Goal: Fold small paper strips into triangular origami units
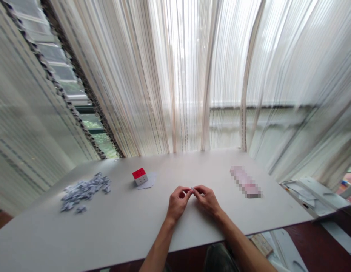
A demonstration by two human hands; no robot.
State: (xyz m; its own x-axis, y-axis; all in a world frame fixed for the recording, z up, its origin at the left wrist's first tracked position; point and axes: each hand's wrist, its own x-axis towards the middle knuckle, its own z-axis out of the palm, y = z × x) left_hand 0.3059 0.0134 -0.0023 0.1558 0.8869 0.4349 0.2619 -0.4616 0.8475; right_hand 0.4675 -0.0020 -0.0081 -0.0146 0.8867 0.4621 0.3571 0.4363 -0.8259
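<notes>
Over the middle of the white table, my left hand (pixel 179 201) and my right hand (pixel 207 199) meet at the fingertips. Both are closed in a pinch on a small pale piece (pixel 192 188) that looks like folded paper; the fingers cover most of it. To the far left lies a loose pile of small folded paper pieces (pixel 85 192), grey-white in colour. Between the pile and my hands, a red-and-white cube (pixel 139 176) rests beside, and partly over, some flat white paper sheets (pixel 148 182).
A pinkish, pixelated flat item (pixel 246 182) lies on the right of the table (pixel 119 234). Sheer striped curtains (pixel 187 75) hang along the table's back edge. Beyond the right edge stands a white box-like unit (pixel 317 194) with papers. Below the front edge is a wooden piece (pixel 262 244).
</notes>
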